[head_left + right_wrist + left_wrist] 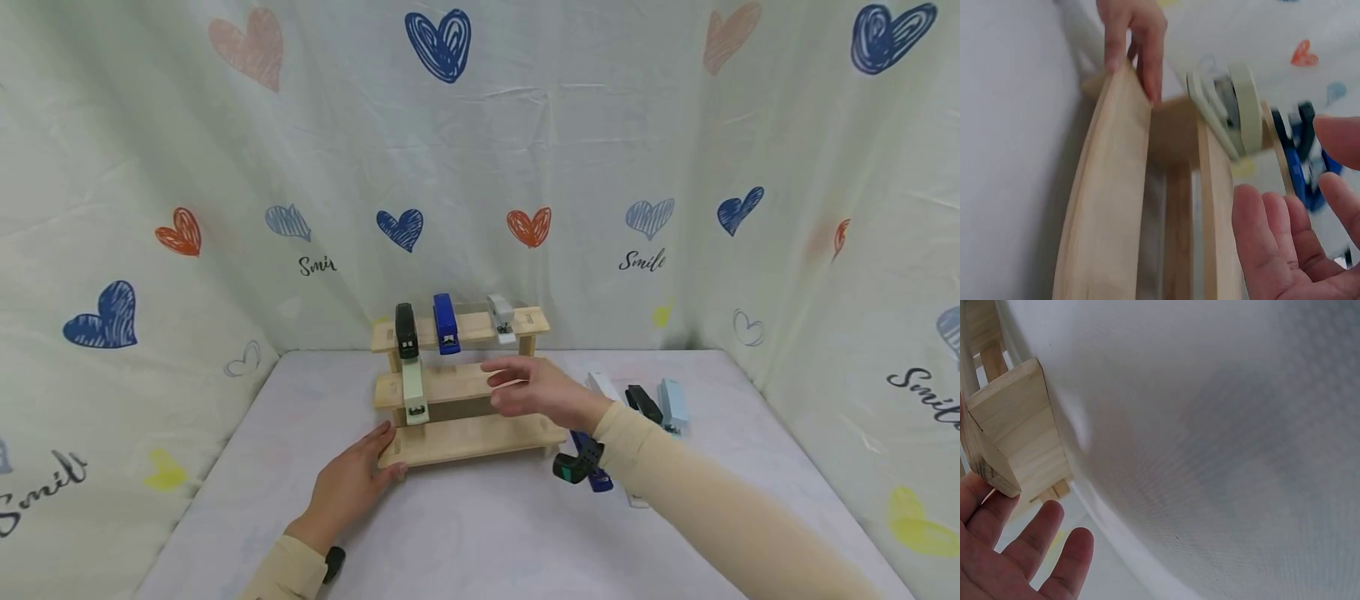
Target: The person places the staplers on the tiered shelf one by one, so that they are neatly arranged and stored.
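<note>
A three-tier wooden display rack (472,442) stands on the table. My left hand (348,483) grips the left end of its bottom shelf; in the right wrist view the thumb and fingers lie on opposite sides of the board. My right hand (536,390) hovers in front of the middle shelf, fingers loosely extended, holding nothing. A pale green stapler (414,392) sits at the left of the middle shelf. Along the top shelf are a black stapler (406,332), a blue stapler (446,325) and a light grey stapler (501,318).
Right of the rack, more staplers lie on the table: a white stapler (602,385), a black stapler (643,403), a light blue stapler (673,402) and a dark blue stapler (600,479), partly hidden by my right wrist. A heart-printed curtain (480,150) hangs behind.
</note>
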Tool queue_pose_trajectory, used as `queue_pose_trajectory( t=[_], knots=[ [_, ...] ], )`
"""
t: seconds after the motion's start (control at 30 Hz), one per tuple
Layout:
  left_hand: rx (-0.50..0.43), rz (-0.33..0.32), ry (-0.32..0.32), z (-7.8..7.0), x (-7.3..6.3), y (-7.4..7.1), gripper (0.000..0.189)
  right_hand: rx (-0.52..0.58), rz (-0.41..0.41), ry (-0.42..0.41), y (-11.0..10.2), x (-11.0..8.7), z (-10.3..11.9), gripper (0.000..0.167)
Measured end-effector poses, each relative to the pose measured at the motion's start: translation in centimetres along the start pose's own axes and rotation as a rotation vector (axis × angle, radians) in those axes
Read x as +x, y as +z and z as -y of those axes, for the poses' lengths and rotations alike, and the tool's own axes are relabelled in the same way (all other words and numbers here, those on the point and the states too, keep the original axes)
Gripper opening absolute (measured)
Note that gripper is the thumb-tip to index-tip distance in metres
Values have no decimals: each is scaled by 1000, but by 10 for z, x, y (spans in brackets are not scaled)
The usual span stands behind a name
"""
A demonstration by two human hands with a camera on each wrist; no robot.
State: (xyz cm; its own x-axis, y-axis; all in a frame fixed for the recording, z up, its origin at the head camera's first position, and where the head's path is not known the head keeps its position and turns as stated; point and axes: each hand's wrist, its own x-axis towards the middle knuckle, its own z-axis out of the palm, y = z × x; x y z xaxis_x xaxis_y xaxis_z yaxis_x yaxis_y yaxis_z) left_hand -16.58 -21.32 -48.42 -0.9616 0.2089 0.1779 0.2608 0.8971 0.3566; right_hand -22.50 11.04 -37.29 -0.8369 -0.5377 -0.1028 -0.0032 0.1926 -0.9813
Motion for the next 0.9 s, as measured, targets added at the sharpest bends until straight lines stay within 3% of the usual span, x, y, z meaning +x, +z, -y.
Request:
queue_pose_trajectory(
  t=[0.33,0.53,0.7,0.9],
  knots=[
    [-2,5,-2,1,1,1,69,-177,-137,123,-95,-87,-39,62],
    [2,-9,8,2,1,1,69,-162,-235,133,-141,-132,-54,65],
    [4,-8,5,3,0,2,69,-208,-300,140,-168,-152,-71,62],
    [1,0,0,3,1,4,69,-201,-371,189,-188,-161,-96,64]
  ],
)
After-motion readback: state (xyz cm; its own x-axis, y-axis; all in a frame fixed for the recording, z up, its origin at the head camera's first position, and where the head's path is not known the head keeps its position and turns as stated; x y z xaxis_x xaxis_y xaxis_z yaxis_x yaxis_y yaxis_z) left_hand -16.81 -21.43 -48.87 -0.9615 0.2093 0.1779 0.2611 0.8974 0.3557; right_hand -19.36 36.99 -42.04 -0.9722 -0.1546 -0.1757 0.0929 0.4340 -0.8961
